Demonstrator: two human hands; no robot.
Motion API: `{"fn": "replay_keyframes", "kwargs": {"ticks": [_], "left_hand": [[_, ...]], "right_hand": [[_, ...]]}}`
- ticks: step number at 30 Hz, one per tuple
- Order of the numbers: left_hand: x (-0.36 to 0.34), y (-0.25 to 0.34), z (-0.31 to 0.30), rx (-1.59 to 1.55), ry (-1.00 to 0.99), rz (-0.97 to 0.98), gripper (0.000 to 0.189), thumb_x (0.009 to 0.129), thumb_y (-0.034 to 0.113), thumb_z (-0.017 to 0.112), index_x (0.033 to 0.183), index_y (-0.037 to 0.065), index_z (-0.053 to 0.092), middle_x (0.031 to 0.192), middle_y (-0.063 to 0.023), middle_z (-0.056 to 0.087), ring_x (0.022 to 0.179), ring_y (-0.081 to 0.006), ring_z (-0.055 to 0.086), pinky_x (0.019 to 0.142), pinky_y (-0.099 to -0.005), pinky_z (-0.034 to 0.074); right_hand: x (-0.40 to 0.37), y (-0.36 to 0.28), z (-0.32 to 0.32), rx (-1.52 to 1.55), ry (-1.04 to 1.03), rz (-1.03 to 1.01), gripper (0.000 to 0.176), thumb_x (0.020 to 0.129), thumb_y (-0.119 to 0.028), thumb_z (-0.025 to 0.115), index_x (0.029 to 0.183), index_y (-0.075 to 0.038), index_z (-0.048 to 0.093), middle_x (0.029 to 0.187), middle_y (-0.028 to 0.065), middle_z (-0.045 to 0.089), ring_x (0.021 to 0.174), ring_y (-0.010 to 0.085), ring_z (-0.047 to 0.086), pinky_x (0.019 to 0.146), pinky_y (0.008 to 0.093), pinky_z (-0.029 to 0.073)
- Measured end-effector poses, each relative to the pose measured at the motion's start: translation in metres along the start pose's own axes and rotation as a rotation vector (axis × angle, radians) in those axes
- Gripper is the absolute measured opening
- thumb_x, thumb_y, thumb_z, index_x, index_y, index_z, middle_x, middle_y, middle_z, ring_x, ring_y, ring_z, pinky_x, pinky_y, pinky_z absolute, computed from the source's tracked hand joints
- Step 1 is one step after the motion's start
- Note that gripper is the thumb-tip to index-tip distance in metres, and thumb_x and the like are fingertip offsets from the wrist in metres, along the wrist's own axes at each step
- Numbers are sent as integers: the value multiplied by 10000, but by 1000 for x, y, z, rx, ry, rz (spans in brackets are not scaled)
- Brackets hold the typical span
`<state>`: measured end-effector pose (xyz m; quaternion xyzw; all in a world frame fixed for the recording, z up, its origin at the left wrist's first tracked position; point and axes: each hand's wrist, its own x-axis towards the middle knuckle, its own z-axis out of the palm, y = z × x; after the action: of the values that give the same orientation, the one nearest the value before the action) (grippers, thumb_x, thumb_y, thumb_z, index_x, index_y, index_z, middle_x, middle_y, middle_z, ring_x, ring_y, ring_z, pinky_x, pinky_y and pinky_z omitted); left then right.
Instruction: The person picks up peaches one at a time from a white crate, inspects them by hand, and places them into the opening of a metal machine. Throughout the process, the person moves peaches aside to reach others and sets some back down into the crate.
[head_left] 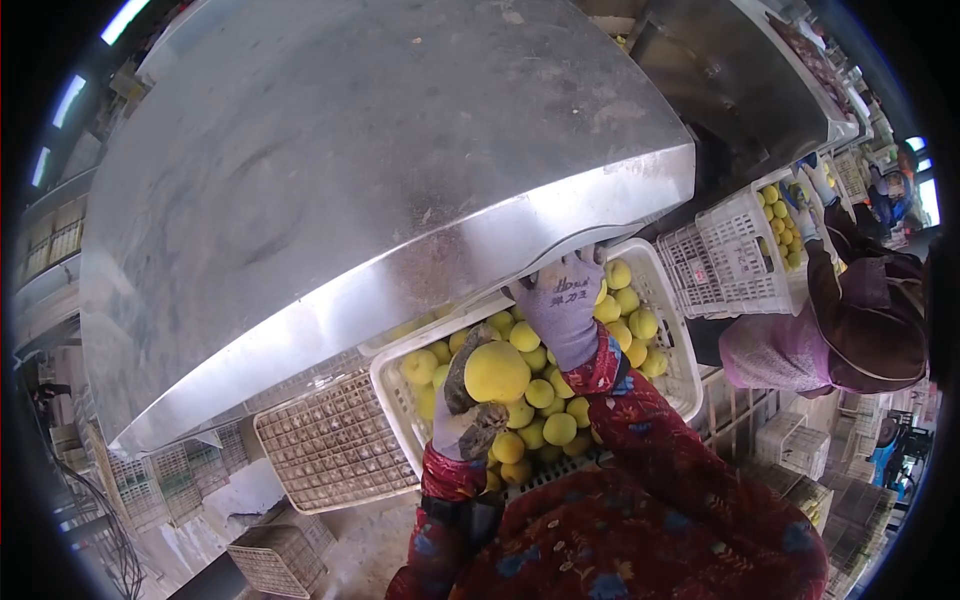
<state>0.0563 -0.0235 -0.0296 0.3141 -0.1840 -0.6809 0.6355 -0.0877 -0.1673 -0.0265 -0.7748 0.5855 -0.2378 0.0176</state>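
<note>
My left hand (pixel 463 408), in a grey glove with dark, dirty fingers, is closed around a large yellow peach (pixel 497 372). It holds the peach over a white plastic crate (pixel 396 405) filled with smaller yellow-green peaches (pixel 559 429). My right hand (pixel 563 305) wears a grey glove with dark printing on its back. It reaches across the crate to the far side, back upward, close to the metal edge. Its fingertips are mostly hidden there, so I cannot see whether it grips anything.
A large sheet-metal cover (pixel 380 150) overhangs the crate's far side. An upturned or tilted slatted crate (pixel 330 440) lies to the left. On the right, a person (pixel 830 330) in gloves works at another white crate (pixel 725 255) of yellow peaches.
</note>
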Motion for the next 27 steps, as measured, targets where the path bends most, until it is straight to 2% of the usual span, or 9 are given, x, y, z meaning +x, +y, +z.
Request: {"fn": "replay_keyframes", "kwargs": {"ticks": [2,4,7,9,13,17,19,25,27], "left_hand": [[3,7,7,22,17,55,846,833,167,773,1501,-33,294,1421,-139,491,1221,-253,550,1028,-360,469],[5,11,11,47,13,99,832,830,122,752,1505,-26,289,1434,-154,475,1226,-261,553,987,-353,491],[5,6,2,103,18,96,834,827,76,723,1518,-4,263,1440,-180,455,1182,-270,588,809,-312,585],[9,-1,17,-145,-11,54,824,828,70,709,1516,-12,262,1451,-180,445,1216,-272,565,881,-323,561],[12,-13,13,-291,39,-76,795,828,27,671,1511,-23,267,1461,-177,436,1269,-269,527,999,-343,497],[16,-3,3,142,-54,22,676,863,-11,623,1477,-44,343,1422,-152,484,1253,-224,531,985,-305,485],[18,4,15,143,54,-27,599,911,-1,588,1464,-55,365,1411,-144,497,1236,-206,538,982,-293,477],[27,-17,4,305,68,117,568,1002,153,514,1490,-54,309,1475,-161,437,1284,-266,516,1044,-375,468],[19,-11,-9,134,119,10,488,1009,88,487,1468,-27,367,1468,-146,453,1252,-233,527,1013,-349,481]], "right_hand": [[3,3,-6,5,90,-26,625,696,-216,837,1202,14,552,1137,181,606,1075,418,529,921,526,439],[-17,10,-15,447,155,-21,637,697,-221,831,1222,7,552,1178,178,596,1097,421,525,946,526,427],[-35,10,-56,742,-103,-228,700,698,-224,828,1292,-9,524,1269,176,569,1150,410,515,998,509,401],[-48,-2,-70,704,-272,-275,703,704,-208,825,1306,-14,519,1281,170,568,1167,399,515,1012,494,397],[-67,1,-58,662,-171,-217,741,712,-217,831,1341,-10,498,1296,166,563,1151,395,527,1010,485,407],[-65,-2,-64,616,-180,-262,746,718,-229,835,1333,10,488,1272,180,573,1119,386,546,953,464,448],[-64,-11,-67,738,-167,-120,699,728,-219,826,1301,17,502,1249,189,581,1105,380,555,925,456,463],[-58,-9,-50,398,38,-134,656,709,-299,833,1205,8,533,1195,194,586,1042,377,553,879,471,451],[-33,0,-31,226,44,-96,656,714,-347,821,1186,9,536,1155,190,587,1028,385,542,867,485,440]]}}
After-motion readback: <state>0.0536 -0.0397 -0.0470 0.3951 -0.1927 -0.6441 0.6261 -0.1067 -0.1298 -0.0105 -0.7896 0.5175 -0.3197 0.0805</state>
